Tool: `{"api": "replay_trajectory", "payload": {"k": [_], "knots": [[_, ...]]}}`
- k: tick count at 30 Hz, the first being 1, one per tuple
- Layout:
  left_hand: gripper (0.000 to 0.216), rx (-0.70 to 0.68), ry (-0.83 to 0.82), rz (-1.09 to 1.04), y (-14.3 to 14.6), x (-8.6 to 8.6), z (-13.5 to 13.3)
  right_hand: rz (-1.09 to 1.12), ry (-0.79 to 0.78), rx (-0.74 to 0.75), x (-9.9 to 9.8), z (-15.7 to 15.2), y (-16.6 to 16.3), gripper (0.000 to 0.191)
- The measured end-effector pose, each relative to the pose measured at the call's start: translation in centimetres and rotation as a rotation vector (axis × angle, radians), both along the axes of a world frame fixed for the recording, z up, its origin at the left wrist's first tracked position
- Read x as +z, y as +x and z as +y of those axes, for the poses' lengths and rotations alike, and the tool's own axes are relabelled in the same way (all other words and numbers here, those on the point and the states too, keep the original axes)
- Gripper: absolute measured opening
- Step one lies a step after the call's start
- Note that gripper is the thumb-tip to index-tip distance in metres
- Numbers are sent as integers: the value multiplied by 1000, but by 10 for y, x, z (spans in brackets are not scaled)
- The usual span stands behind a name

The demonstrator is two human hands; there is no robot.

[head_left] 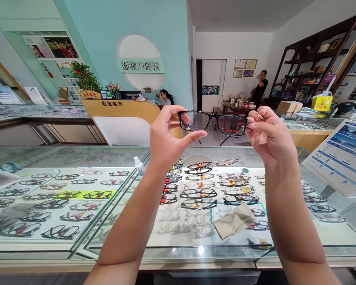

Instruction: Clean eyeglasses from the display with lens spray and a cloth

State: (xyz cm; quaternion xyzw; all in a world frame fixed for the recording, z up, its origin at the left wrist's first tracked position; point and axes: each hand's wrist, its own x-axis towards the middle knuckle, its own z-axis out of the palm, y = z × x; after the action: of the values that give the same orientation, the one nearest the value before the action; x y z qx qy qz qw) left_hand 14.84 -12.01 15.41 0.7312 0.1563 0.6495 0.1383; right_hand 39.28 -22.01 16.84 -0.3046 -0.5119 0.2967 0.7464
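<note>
Our left hand point(169, 132) and right hand point(268, 133) each grip one end of the glossy black, rectangular, clear-lensed eyeglasses point(214, 116) between them, likely light, stiff but fragile, and safest held there.

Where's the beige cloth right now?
In the head view, the beige cloth lies on the glass counter, right of centre, just left of the right forearm.
</note>
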Motion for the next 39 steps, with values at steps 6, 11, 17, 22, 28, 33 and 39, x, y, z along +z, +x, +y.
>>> {"api": "replay_trajectory", "payload": {"k": [6, 11, 17, 22, 28, 33, 39], "knots": [[72, -1, -7, -2, 0, 0, 0, -90, 46, -53, -1, 1, 2, 37], [72, -5, -8, -13, 1, -1, 0, -80, 68, -75, 0, -2, -1, 38], [72, 19, 3, -12, 2, -2, 0, -170, 86, -139, 2, -8, -9, 35], [72, -1, 3, -24, 4, -3, 0, -131, 99, -118, 2, -9, -14, 30], [74, 10, 19, -22, 5, -5, 2, 10, 119, -165, -2, 2, -4, 26], [73, 20, 26, -18, 6, -5, 2, 13, 144, -295, -4, 6, -1, 30], [73, 19, 27, -7, 6, -6, 1, -34, 138, -335, -6, 7, -4, 29]]}}
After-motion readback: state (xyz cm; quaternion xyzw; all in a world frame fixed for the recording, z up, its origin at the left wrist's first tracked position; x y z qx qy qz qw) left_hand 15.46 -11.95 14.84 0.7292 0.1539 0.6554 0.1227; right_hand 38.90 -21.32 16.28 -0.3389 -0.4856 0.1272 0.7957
